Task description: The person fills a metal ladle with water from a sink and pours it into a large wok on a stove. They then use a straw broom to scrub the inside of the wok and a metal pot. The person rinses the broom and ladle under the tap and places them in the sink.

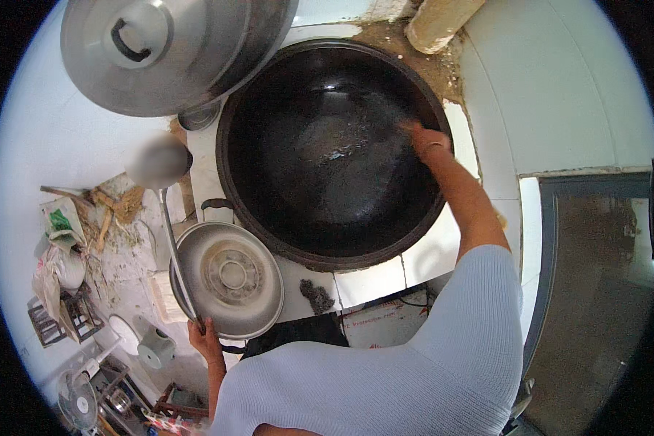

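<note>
My left hand (206, 343) is closed round the end of a long-handled ladle (175, 251), whose round head points away from me and is blurred. Its handle crosses the left side of a grey metal pan (258, 251) with black side handles, on the tiled stove top. Inside the far-right part of a large black wok (291, 196) is my right hand (429, 144), close to the wall. Motion smears its fingers, so whether it holds anything is unclear. Small shiny wet-looking bits (338, 154) lie at the wok's bottom.
A big metal lid (218, 43) with a black handle stands at the far left, beside the wok's rim. Near the front edge lies a dark scouring pad (316, 296). Firewood (105, 218), a stool (156, 349) and a fan (78, 400) are leftward. A doorway (596, 291) is at right.
</note>
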A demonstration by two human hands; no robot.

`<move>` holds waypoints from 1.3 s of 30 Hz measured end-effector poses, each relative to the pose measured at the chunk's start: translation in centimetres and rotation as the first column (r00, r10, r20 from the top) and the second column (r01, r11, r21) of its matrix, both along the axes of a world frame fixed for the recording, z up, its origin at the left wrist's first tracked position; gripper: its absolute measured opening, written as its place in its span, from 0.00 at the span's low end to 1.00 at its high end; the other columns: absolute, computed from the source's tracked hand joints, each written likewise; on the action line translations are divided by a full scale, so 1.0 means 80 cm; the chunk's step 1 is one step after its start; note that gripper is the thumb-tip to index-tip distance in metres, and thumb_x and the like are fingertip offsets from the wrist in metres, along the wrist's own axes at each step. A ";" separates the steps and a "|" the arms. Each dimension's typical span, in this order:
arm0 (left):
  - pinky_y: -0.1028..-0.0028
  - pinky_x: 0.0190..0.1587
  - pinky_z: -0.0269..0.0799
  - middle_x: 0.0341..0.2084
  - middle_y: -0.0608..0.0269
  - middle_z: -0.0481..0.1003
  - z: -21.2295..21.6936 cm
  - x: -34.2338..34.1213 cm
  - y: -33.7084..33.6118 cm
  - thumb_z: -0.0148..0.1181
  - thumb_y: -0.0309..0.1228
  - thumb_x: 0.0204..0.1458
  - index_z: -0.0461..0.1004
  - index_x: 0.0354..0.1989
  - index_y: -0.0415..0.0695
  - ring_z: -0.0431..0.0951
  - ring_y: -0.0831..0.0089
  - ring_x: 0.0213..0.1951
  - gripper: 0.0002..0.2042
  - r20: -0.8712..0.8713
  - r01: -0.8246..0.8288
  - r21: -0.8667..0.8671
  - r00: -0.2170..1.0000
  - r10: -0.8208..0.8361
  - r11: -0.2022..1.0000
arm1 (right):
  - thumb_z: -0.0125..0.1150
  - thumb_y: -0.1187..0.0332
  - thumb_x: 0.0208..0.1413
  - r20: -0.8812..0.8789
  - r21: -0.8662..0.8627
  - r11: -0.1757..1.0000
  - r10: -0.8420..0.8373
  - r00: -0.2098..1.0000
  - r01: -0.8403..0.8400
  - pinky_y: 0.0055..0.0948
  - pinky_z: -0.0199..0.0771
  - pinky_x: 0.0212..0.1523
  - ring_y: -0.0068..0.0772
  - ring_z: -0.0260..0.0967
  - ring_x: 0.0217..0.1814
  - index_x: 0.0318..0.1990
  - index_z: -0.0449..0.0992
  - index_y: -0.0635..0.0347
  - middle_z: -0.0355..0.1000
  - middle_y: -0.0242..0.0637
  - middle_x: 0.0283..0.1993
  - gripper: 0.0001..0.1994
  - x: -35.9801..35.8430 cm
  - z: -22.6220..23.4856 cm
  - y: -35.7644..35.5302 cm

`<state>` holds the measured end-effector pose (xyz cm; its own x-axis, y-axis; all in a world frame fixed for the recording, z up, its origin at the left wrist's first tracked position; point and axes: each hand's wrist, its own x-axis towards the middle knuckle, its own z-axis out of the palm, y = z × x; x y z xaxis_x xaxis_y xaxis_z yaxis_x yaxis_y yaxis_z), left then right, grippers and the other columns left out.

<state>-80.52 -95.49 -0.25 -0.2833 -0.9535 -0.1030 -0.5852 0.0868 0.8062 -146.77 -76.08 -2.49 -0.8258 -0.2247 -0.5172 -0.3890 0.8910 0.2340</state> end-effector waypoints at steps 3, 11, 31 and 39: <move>0.77 0.26 0.54 0.21 0.67 0.58 0.000 0.010 0.008 0.57 0.24 0.47 0.64 0.22 0.35 0.58 0.76 0.23 0.09 0.045 -0.041 -0.005 0.998 0.042 0.999 | 0.39 0.63 0.58 0.015 0.182 0.941 0.287 0.958 -0.285 0.37 0.72 0.41 0.41 0.70 0.48 0.56 0.64 0.51 0.65 0.40 0.54 0.19 0.055 0.039 0.012; 0.75 0.25 0.53 0.19 0.67 0.54 0.009 -0.015 0.013 0.58 0.23 0.45 0.58 0.17 0.37 0.54 0.74 0.22 0.14 -0.011 -0.228 0.120 0.973 0.231 0.966 | 0.33 0.57 0.59 0.722 -0.465 0.885 0.398 0.566 -0.029 0.43 0.51 0.60 0.47 0.51 0.63 0.60 0.55 0.57 0.55 0.48 0.61 0.23 0.301 -0.091 -0.137; 0.73 0.25 0.56 0.22 0.59 0.59 0.027 -0.003 0.005 0.61 0.20 0.36 0.56 0.15 0.38 0.57 0.69 0.22 0.15 0.164 0.064 -0.095 0.985 -0.048 0.993 | 0.56 0.65 0.48 0.208 -0.330 0.939 -0.024 0.978 0.093 0.41 0.72 0.36 0.49 0.70 0.40 0.65 0.26 0.44 0.70 0.55 0.39 0.46 0.130 -0.150 -0.045; 0.76 0.26 0.60 0.39 0.56 0.70 0.061 0.054 0.010 0.59 0.17 0.36 0.67 0.20 0.36 0.65 0.73 0.23 0.06 0.181 -0.018 0.010 0.983 0.016 1.000 | 0.54 0.65 0.50 -0.008 -0.553 0.822 -0.169 0.986 0.136 0.45 0.71 0.40 0.52 0.70 0.41 0.60 0.49 0.54 0.72 0.50 0.39 0.30 0.025 -0.202 -0.155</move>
<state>-76.20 -94.69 4.67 -0.2428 -0.9565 -0.1616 -0.7225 0.0671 0.6881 -144.77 -88.49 -18.66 -0.8962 -0.3266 -0.3002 -0.2387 0.9254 -0.2944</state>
